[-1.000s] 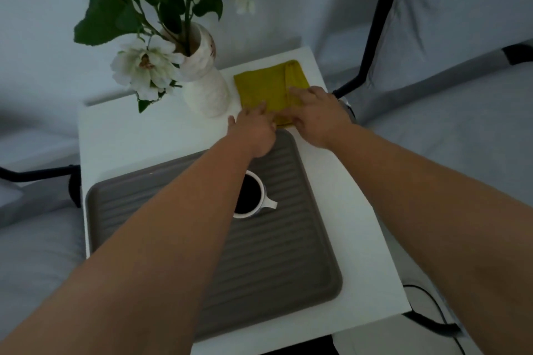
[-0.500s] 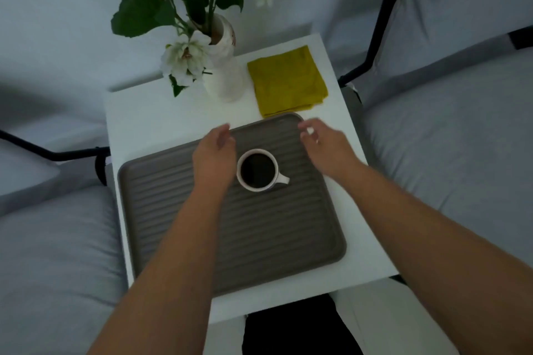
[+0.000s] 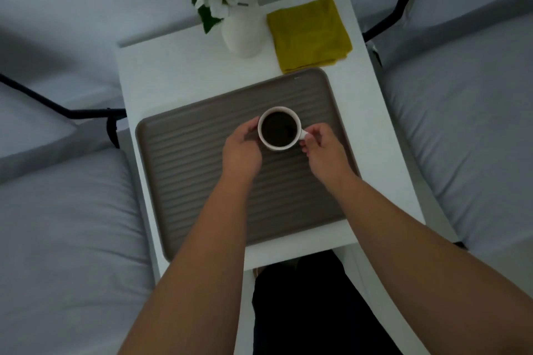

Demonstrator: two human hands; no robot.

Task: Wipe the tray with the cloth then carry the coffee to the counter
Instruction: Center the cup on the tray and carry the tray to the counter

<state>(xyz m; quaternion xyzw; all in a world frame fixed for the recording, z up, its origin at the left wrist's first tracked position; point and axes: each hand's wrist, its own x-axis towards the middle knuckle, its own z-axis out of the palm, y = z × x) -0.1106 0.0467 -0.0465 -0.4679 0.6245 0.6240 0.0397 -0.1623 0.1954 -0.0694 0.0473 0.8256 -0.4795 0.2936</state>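
A white cup of black coffee (image 3: 279, 128) stands on a ribbed grey-brown tray (image 3: 184, 164) on a small white table. My left hand (image 3: 241, 150) curls against the cup's left side. The fingers of my right hand (image 3: 323, 150) pinch the cup's handle on the right. A folded yellow cloth (image 3: 310, 33) lies flat on the table just beyond the tray's far right corner, with no hand on it.
A white vase with white flowers (image 3: 240, 26) stands at the table's back edge, left of the cloth. The white table (image 3: 173, 72) sits between grey cushioned seats (image 3: 461, 124) with black frames on both sides. Dark trousers show below the table's near edge.
Both hands left the yellow cloth, drew back over the tray and closed around the cup. The cloth stays folded on the table. The camera has tilted more downward.
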